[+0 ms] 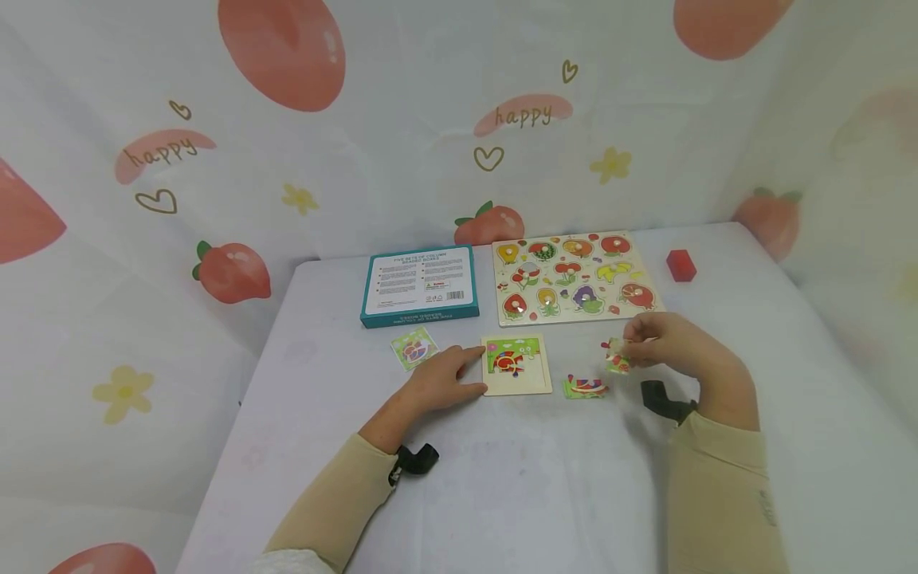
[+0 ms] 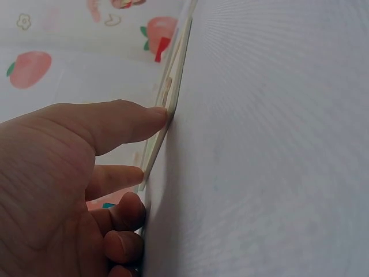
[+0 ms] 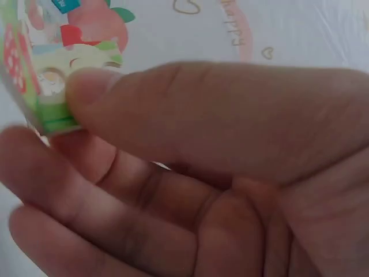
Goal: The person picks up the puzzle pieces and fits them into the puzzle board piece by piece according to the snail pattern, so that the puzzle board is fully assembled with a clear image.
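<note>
The square wooden puzzle board (image 1: 514, 385) lies flat on the table, with some picture pieces set in its upper left part. At its left edge, my left hand (image 1: 439, 381) touches the frame with outstretched thumb and index finger; the other fingers curl loosely in the left wrist view. My right hand (image 1: 672, 344) pinches a colourful puzzle piece (image 1: 615, 356) between thumb and fingers, raised right of the board. That puzzle piece (image 3: 55, 109) shows green and cream under the thumb in the right wrist view. Another puzzle piece (image 1: 586, 388) lies between board and right hand.
Left of the board lies a small picture card (image 1: 413, 348). Behind are a teal-edged box (image 1: 420, 287) and a fruit peg puzzle (image 1: 574, 279). A red block (image 1: 681, 265) sits at the back right. A printed cloth (image 1: 402, 159) hangs behind the table.
</note>
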{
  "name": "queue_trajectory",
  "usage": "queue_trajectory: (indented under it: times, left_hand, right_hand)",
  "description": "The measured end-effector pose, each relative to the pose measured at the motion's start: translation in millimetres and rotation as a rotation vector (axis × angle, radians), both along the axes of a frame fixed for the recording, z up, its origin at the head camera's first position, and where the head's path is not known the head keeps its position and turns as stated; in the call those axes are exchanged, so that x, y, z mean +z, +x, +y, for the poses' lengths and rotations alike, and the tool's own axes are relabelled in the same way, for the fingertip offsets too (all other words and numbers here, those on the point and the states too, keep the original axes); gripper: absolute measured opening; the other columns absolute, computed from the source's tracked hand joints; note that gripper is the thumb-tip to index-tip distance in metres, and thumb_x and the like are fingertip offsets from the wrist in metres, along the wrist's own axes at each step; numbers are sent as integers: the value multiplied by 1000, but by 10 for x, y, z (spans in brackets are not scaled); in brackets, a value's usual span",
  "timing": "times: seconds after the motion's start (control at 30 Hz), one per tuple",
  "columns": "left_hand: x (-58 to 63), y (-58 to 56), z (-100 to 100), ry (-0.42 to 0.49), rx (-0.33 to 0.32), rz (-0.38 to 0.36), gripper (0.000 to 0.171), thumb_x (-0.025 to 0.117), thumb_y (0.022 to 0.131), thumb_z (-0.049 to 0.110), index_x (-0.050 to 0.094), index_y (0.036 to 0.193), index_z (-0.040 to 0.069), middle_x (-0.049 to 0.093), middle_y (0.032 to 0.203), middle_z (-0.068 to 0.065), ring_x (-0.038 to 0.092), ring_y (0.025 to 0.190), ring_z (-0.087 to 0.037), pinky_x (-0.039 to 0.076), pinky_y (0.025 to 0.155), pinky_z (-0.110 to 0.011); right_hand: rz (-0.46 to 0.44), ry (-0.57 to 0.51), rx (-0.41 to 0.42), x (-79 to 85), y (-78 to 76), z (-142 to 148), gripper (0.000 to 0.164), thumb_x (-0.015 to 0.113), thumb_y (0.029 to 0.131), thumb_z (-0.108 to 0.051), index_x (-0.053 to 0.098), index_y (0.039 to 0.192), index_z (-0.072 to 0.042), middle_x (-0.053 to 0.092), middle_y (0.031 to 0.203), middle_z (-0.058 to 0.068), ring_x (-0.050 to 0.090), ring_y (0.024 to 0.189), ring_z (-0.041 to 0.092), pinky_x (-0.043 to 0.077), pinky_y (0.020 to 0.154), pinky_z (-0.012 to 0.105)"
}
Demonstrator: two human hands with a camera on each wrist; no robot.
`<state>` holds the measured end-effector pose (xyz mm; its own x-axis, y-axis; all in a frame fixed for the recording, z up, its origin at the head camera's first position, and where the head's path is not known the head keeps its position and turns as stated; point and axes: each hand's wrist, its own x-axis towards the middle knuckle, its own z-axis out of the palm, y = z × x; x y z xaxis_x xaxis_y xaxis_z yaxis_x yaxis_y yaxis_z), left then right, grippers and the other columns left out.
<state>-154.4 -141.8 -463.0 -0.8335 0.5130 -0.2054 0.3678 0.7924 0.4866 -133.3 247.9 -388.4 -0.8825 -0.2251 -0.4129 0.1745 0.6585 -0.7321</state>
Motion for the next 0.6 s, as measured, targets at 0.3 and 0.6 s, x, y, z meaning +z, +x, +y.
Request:
queue_trajectory:
  times: [0.3, 0.6]
  left_hand:
    - [7, 4, 0, 3, -1, -2, 70, 73, 92, 44, 49, 154, 23, 50, 87, -1, 46, 76, -14, 34, 62, -29]
    - [23, 9, 5, 3, 0, -5, 70, 73, 92, 44, 49, 154, 23, 50, 87, 0, 46, 77, -14, 35, 63, -29]
  right_hand:
    - [-66, 20, -16, -183, -44, -33, 34, 76, 91, -21, 64, 119, -3, 65, 107, 9, 58, 103, 28, 51, 87, 44]
    - [-148, 76, -32, -285, -99, -35, 29, 74, 94, -17, 67, 112, 5, 70, 93, 9, 63, 87, 24, 50, 84, 42]
